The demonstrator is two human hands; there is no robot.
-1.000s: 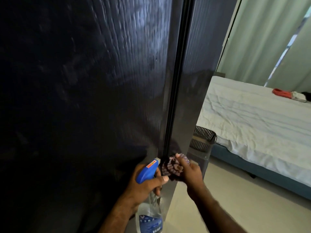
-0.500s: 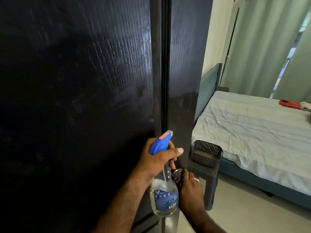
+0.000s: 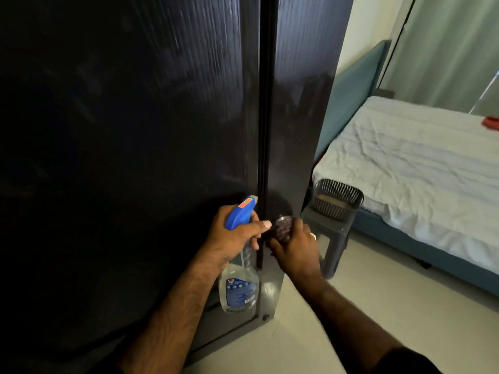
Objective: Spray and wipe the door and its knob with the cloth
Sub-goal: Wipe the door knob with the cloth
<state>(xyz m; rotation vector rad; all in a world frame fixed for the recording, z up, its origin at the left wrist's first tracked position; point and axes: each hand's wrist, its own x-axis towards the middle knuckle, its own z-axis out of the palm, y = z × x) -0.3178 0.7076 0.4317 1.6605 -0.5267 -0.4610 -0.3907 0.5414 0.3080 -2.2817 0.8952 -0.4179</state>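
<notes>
- The dark door [image 3: 135, 130] fills the left and middle of the view, its wood-grain face catching a faint sheen; its edge runs down the centre.
- The left hand [image 3: 232, 236] holds a spray bottle [image 3: 239, 282] by the neck, fingers [image 3: 256, 228] wrapped closed around it just below the blue trigger head [image 3: 239, 214]. The clear bottle body hangs below the hand, close against the door's edge.
- The right hand [image 3: 294, 249] is curled closed around a patterned cloth [image 3: 282, 228], pressing it against the door's edge strip at hand height. The knob itself is hidden under cloth and hand, so whether the cloth is on it cannot be told.
- The two hands sit just beside each other, the left thumb nearly touching the cloth.
- Right of the door stands a grey stool [image 3: 334, 238] carrying a dark ribbed basket [image 3: 337, 201].
- Behind it a bed [image 3: 418, 163] with a pale wrinkled sheet lies along the pale floor [image 3: 351, 319].
- A green curtain [image 3: 445, 49] hangs at the far right.
</notes>
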